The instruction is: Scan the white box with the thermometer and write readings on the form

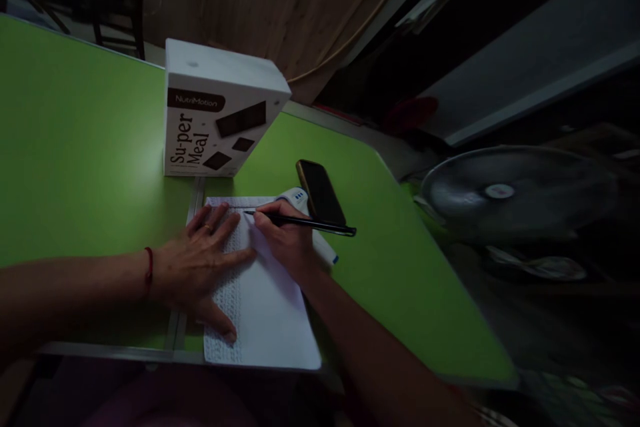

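My left hand lies flat with its fingers spread on a white sheet of paper, near the paper's left side. Rows of small handwriting run along that side; the rest of the sheet's surface looks blank. In my right hand is a black pen, its tip touching or just above the upper part of the page. Partly behind the right hand lies a white and blue device, its middle hidden. A dark smartphone rests just beyond it.
A white "Su-per Meal" box stands upright beyond the paper. Everything rests on a green table with a metal seam left of the paper. Right of the table is a round fan. A dark chair stands past the far edge.
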Available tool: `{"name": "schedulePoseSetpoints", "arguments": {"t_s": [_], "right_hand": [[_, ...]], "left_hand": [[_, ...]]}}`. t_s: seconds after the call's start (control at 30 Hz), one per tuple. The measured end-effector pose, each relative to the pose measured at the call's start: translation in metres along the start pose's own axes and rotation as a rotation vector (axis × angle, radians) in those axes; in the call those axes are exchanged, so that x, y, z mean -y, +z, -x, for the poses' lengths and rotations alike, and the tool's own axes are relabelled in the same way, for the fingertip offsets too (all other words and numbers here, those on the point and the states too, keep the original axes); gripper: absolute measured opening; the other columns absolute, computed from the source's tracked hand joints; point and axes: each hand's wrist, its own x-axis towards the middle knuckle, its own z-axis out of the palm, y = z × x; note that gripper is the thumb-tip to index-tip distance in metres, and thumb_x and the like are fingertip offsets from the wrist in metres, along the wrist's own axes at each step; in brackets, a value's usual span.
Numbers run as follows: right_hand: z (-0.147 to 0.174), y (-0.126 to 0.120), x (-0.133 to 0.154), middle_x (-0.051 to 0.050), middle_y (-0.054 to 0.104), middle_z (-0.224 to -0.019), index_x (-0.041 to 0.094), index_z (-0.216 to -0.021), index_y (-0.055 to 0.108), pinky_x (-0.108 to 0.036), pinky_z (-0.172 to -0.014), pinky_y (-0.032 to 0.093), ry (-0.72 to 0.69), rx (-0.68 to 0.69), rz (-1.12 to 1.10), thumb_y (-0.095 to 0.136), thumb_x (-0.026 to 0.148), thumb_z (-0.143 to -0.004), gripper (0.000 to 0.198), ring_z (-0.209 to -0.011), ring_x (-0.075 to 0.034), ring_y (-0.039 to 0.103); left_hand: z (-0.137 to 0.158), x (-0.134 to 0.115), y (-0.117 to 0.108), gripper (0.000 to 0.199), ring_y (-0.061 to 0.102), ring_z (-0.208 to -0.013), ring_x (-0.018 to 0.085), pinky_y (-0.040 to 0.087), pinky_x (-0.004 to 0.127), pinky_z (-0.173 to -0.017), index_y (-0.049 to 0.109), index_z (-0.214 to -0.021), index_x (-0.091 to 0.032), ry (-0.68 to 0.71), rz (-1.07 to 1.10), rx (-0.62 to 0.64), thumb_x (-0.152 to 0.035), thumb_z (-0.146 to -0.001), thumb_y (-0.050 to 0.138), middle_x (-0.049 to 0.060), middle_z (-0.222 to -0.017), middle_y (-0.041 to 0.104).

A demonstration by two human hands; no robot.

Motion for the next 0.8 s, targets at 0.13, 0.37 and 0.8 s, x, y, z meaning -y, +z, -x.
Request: {"name": "schedulePoseSetpoints", "arguments": {"t_s": [0.13, 0.37, 0.8], "right_hand": [[-0.0003, -0.0004, -0.0004, 0.001, 0.062, -0.064, 0.024, -0.070, 0.063, -0.032, -0.062, 0.048, -0.008, 0.006, 0.000, 0.062, 0.030, -0.075, 0.008, -0.061, -0.017, 0.056], [-0.0008, -0.0012, 0.0000, 0.001, 0.062, -0.063, 0.023, -0.067, 0.062, -0.032, -0.063, 0.048, 0.040, 0.017, -0.034, 0.062, 0.031, -0.072, 0.009, -0.060, -0.016, 0.055], [-0.0009, 0.0001, 0.0006, 0.002, 0.062, -0.063, 0.024, -0.068, 0.062, -0.032, -0.062, 0.047, 0.049, -0.031, -0.024, 0.062, 0.033, -0.072, 0.010, -0.061, -0.017, 0.054]], "left_hand": [[0.0003, 0.0004, -0.0003, 0.119, 0.003, -0.147, 0.060, 0.003, 0.074, -0.117, 0.050, -0.145, -0.022, 0.003, -0.002, -0.001, -0.094, -0.052, 0.067, 0.024, -0.161, 0.025], [0.0005, 0.0005, -0.0005, 0.120, 0.003, -0.148, 0.060, 0.003, 0.074, -0.117, 0.049, -0.145, -0.022, 0.008, -0.006, -0.007, -0.095, -0.051, 0.067, 0.024, -0.161, 0.024], [0.0010, 0.0008, -0.0002, 0.120, 0.003, -0.148, 0.060, 0.003, 0.075, -0.117, 0.049, -0.147, -0.023, 0.003, -0.005, -0.008, -0.094, -0.051, 0.067, 0.023, -0.161, 0.026]]}}
